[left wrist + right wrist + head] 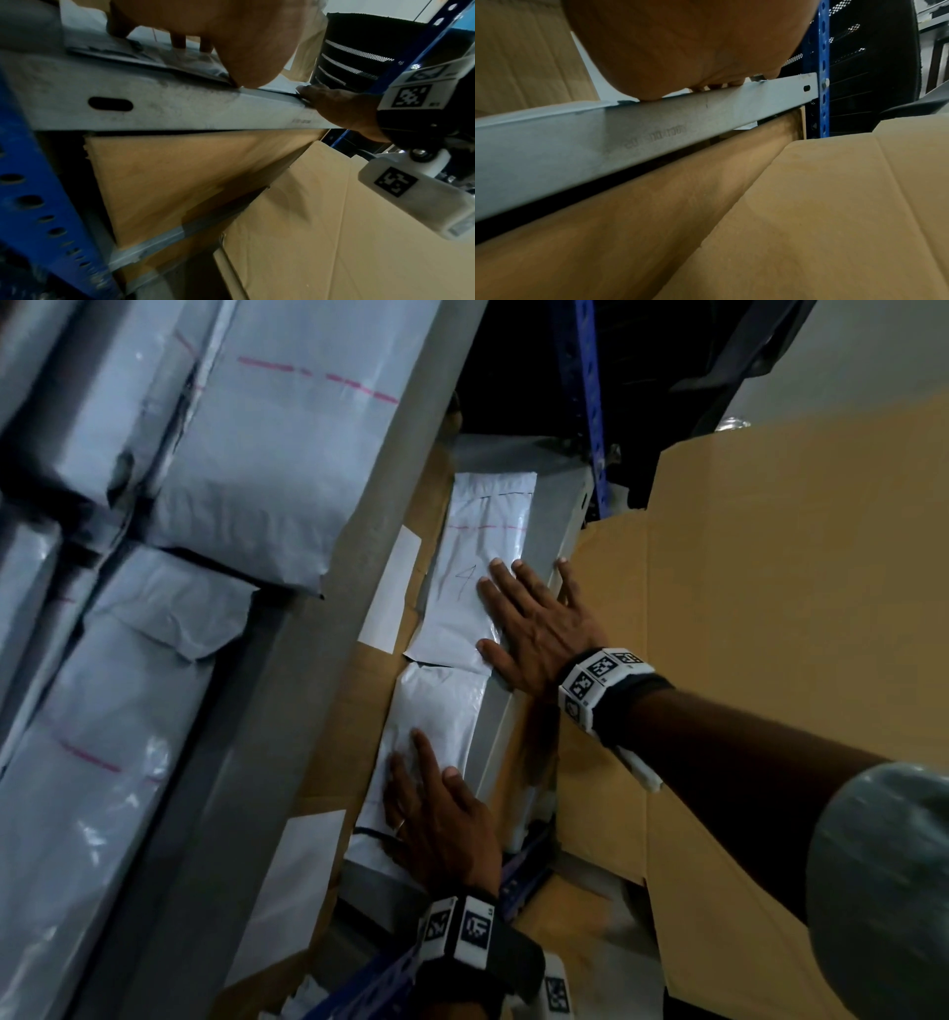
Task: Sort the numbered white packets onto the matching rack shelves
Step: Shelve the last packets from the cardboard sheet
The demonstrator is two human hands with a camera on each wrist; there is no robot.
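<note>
Packets lie end to end on the grey rack shelf [552,546], right hand [534,629] flat with fingers spread on the packet marked 4 [477,577], left hand [441,809] flat on the nearer packet [436,711]; best press evenly, squaring both behind the shelf lip.

Right hand [534,629]: flat on white plastic packet marked 4 [477,577] (fingers spread).
Left hand [441,819]: flat on nearer white plastic packet [436,711].
Both packets: on grey metal shelf [544,526].
</note>
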